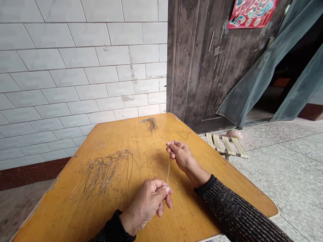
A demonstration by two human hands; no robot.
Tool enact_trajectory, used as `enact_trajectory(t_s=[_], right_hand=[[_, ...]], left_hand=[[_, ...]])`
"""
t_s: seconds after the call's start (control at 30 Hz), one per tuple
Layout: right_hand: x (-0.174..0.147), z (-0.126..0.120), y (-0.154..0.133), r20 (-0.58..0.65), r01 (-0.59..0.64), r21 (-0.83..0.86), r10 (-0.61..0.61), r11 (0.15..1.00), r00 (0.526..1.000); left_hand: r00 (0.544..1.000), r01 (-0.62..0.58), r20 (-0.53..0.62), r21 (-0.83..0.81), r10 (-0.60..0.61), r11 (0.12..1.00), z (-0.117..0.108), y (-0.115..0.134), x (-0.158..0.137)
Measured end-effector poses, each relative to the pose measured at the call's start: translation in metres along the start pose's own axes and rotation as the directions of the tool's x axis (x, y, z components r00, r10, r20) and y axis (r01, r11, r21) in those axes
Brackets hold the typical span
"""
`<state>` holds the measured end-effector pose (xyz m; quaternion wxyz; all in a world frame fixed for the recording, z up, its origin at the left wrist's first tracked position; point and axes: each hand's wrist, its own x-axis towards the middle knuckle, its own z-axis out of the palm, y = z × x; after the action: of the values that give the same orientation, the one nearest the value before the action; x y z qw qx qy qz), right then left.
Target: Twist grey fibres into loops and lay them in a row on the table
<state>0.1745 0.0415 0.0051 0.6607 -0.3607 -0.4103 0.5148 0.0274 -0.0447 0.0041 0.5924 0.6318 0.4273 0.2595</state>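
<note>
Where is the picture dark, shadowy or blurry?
In the head view, the doorway is nearly black; in the head view, a soft shadow falls on the table by the right hand; in the head view, the floor at the right looks smeary, while the thin wire between the hands shows up pale against the wood.

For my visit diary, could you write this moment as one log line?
left hand: pinches thin wire | right hand: pinches it farther out | looped wires: on table, left | wire bunch: far end
</note>
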Motion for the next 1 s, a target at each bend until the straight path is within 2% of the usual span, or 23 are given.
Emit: enact_trajectory(t_s=[0.17,0.3,0.47,0.57,0.63,0.7,0.73,0.8,0.87,1.0], right_hand=[[0.005,-0.006,0.0,-0.015,0.032,-0.009,-0.032,0.999,0.999],[0.007,-0.008,0.003,-0.006,0.024,-0.021,-0.024,1.0,1.0],[0.015,-0.016,-0.001,-0.091,0.001,-0.004,-0.001,1.0,0.996],[0.019,-0.023,-0.008,-0.124,-0.003,0.011,0.005,1.0,0.992],[0.018,-0.024,-0.01,-0.109,-0.027,0.019,0.028,0.999,0.994],[0.014,-0.021,-0.009,-0.057,-0.065,0.02,0.066,0.998,0.996],[0.011,-0.018,-0.008,-0.021,-0.089,0.017,0.09,0.996,0.996],[0.004,-0.009,-0.003,0.059,-0.142,0.004,0.142,0.99,0.988],[-0.003,0.0,0.002,0.133,-0.188,-0.018,0.189,0.982,0.973],[-0.013,0.011,0.009,0.208,-0.241,-0.078,0.252,0.967,0.945]], left_hand=[[1.0,0.025,-0.004,0.002,-0.025,1.0,-0.001,0.001,0.0],[0.995,0.086,0.057,0.001,-0.086,0.996,-0.002,0.002,0.0],[0.984,0.127,0.119,0.048,-0.132,0.991,-0.002,0.001,-0.003],[0.979,0.107,0.166,0.094,-0.122,0.99,-0.011,0.001,-0.002],[0.985,0.082,0.137,0.133,-0.1,0.988,-0.023,0.0,0.003],[0.999,0.028,0.013,0.15,-0.03,0.988,-0.037,-0.002,0.011],[0.989,-0.034,-0.137,0.127,0.052,0.991,-0.042,-0.003,0.015],[0.899,-0.186,-0.375,0.139,0.226,0.973,-0.05,-0.004,0.022],[0.83,-0.288,-0.461,0.13,0.315,0.949,-0.053,-0.004,0.027],[0.776,-0.332,-0.519,0.148,0.359,0.932,-0.052,-0.005,0.029]])
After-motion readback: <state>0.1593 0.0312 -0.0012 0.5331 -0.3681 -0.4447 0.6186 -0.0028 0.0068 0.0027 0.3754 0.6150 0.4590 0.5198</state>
